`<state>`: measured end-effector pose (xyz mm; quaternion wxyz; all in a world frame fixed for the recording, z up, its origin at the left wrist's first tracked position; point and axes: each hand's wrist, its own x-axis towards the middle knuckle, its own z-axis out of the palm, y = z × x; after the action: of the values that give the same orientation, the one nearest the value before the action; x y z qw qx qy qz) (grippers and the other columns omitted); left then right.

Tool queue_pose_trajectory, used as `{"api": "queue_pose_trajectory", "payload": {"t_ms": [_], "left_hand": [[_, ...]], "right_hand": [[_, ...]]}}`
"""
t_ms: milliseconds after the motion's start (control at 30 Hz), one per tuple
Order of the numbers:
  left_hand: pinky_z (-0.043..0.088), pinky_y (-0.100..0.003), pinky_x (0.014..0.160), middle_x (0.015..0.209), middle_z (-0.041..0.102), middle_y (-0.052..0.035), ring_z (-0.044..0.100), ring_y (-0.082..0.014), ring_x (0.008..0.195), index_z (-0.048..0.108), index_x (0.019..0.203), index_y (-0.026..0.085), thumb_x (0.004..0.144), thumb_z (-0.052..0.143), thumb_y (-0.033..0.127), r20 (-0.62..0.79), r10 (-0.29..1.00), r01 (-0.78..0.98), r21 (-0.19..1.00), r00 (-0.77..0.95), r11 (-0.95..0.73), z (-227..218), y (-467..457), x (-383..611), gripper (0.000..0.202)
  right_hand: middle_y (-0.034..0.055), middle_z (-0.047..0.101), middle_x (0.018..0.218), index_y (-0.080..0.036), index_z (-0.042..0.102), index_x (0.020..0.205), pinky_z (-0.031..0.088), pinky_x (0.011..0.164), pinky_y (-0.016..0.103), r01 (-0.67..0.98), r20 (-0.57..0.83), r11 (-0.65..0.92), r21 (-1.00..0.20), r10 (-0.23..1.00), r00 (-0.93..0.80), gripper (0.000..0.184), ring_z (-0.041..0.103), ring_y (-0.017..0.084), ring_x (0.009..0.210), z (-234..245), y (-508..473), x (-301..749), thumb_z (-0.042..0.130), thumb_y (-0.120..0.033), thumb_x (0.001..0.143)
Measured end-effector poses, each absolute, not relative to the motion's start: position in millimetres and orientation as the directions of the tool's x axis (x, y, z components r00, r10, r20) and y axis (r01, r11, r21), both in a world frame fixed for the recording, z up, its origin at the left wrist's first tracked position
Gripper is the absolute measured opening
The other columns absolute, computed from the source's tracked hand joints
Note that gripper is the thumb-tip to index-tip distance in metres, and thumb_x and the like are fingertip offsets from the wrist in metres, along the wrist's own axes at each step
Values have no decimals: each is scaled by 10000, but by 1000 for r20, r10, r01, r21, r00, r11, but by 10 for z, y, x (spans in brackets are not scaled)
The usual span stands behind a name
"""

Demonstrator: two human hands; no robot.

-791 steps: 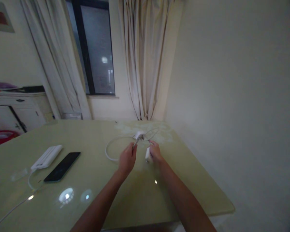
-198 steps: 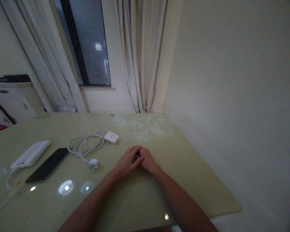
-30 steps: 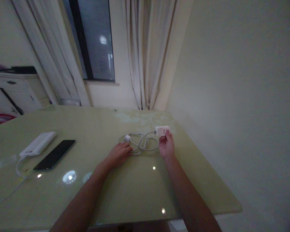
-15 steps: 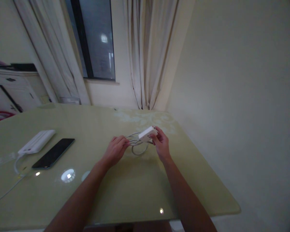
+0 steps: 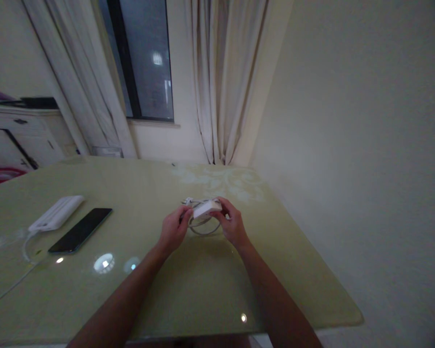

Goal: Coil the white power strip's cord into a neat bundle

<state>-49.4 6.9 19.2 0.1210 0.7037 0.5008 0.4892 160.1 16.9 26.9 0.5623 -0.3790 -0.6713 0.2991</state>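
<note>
A small white power strip [image 5: 205,209] is held up over the table, its long side tilted slightly. Its pale grey cable [image 5: 206,234] is gathered in loops behind and below it, and a plug [image 5: 188,200] pokes out at the upper left. My right hand [image 5: 233,225] is closed on the strip's right end, thumb in front. My left hand [image 5: 174,228] pinches the cable loops at the strip's left end; whether its fingers also grip the strip itself is hard to make out.
To the left, a black phone [image 5: 80,231] lies beside a white power bank [image 5: 56,213] with a white cord [image 5: 12,286] running off the near left. The glossy table [image 5: 199,290] meets a wall on the right. Curtains [image 5: 224,82] and a window stand behind.
My right hand has brought the power strip left and slightly down, against my left hand. The plug now shows at the upper left of the cable loops.
</note>
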Motion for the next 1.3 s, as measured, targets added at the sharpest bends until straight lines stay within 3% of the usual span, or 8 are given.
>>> {"api": "queue_pose_trajectory", "payload": {"t_ms": [233,433,567,667,767,933,1100,1300], "left_hand": [[460,-258,626,765,709,-15,642,-163,646,666,1030,196,997,444,502,546,838,593,671,12,-445,250,-1,-501,379],[543,-341,763,930,757,-73,713,-251,804,625,1237,194,768,702,708,559,795,726,442,237,-527,218,78,-647,701],[534,-339,820,1029,758,-103,720,-254,894,644,1181,199,862,614,687,629,755,771,384,184,-508,211,156,-724,584],[516,-312,738,965,752,-91,705,-231,802,647,1137,193,895,575,675,661,749,802,427,40,-419,181,199,-758,544],[493,-300,692,937,748,-89,694,-227,776,649,1108,189,917,551,655,669,739,808,476,-77,-347,143,226,-768,513],[472,-291,700,920,742,-81,682,-221,795,674,1068,185,958,519,583,670,719,771,552,-184,-317,143,225,-772,440],[462,-269,673,842,737,-54,661,-186,722,705,990,182,954,538,557,673,721,707,590,-166,-389,173,193,-791,412],[499,-275,700,876,767,-66,683,-189,726,736,1000,184,918,584,584,673,736,684,573,-77,-452,149,199,-782,436]], "right_hand": [[79,706,1105,-256,731,1171,463,900,355,506,678,679,-532,699,-226,301,634,219,951,325,45,1518,734,-400,907],[89,671,1136,-247,682,1257,446,946,380,552,698,678,-484,681,-224,375,615,241,1057,296,26,1475,738,-356,902],[95,677,1102,-228,634,1279,474,874,355,467,728,687,-557,674,-123,397,599,208,880,255,22,1500,693,-400,926],[54,644,827,-223,693,939,451,743,310,479,698,616,-626,716,-9,228,542,182,718,206,5,1520,618,-437,965],[10,537,634,-222,595,702,393,665,287,552,626,493,-673,777,70,380,454,149,598,159,21,1515,587,-492,970],[17,613,783,-215,594,905,411,622,256,337,471,371,-865,831,295,485,509,144,646,81,212,1538,590,-699,879],[42,655,722,-160,676,873,423,555,252,-1,118,118,-993,993,-11,652,564,152,603,-64,416,1613,530,-794,828],[27,663,713,-178,723,737,417,665,260,260,298,279,-924,954,34,467,586,169,711,-79,444,1667,575,-601,869]]}}
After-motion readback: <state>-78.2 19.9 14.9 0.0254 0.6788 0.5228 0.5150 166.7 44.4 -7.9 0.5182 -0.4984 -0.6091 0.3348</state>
